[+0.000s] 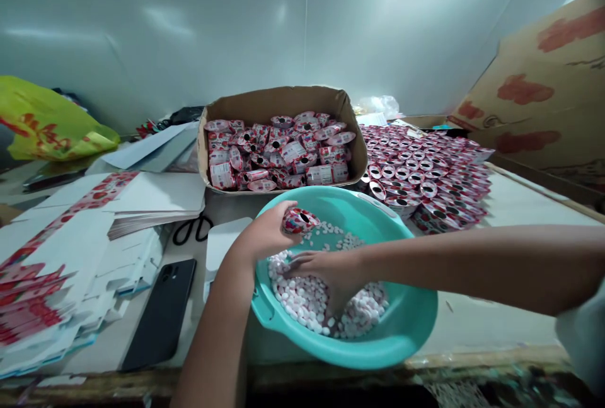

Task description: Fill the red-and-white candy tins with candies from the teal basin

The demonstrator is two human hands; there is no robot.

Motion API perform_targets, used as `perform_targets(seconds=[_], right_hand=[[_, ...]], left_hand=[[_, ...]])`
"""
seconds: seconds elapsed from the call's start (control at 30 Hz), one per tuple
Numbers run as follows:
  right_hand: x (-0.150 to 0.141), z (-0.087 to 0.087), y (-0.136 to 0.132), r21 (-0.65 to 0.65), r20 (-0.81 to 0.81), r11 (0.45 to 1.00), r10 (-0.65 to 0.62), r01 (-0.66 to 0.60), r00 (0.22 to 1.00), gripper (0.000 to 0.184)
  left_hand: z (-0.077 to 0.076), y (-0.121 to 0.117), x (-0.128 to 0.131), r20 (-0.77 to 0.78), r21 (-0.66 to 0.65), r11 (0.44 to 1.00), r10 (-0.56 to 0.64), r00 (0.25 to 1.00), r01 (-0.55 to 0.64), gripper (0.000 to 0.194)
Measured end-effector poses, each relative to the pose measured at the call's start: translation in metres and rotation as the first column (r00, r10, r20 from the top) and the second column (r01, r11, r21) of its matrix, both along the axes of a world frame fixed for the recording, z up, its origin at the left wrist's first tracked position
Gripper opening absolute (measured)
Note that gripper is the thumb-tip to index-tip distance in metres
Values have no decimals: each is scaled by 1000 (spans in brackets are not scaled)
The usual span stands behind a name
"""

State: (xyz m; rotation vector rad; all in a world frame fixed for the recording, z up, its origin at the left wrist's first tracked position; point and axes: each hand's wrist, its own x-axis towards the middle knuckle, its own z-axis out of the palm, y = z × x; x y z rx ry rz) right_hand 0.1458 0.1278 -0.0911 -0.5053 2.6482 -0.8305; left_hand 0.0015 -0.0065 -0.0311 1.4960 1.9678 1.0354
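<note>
My left hand (265,234) is closed round a small red-and-pink printed packet (299,220), held over the teal plastic basin (401,332). The basin holds a heap of small white and pink candies (307,301). My right hand (326,269) reaches in from the right and rests on the candies, its fingers curled down into them; what they hold, if anything, is hidden. A cardboard box (283,102) behind the basin is full of the same filled packets. A big pile of empty flat packets (425,174) lies to the right of the box.
Stacks of flat white-and-red printed cartons (57,256) cover the left of the table. A black phone (163,313) and black scissors (191,229) lie beside them. A yellow bag (47,121) sits at far left, and brown cardboard (543,93) leans at right.
</note>
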Motion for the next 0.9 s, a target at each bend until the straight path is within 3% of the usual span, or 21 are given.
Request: perform_targets(seconds=[0.17, 0.3, 0.43, 0.7, 0.9], right_hand=[[-7, 7, -7, -22, 29, 999, -49, 49, 998, 113], [-11, 9, -12, 9, 14, 998, -63, 63, 998, 117], [-13, 8, -13, 22, -7, 998, -60, 60, 998, 110], [-12, 16, -12, 58, -52, 997, -43, 46, 998, 91], [-13, 14, -13, 64, -104, 997, -28, 35, 994, 82]], left_hand=[[-1, 0, 0, -43, -12, 999, 35, 998, -36, 80], [6, -4, 4, -50, 70, 998, 2, 999, 2, 61], [10, -7, 6, -49, 161, 987, 7, 999, 1, 36], [5, -6, 3, -41, 147, 988, 64, 997, -57, 39], [6, -6, 5, -55, 143, 989, 45, 997, -37, 37]])
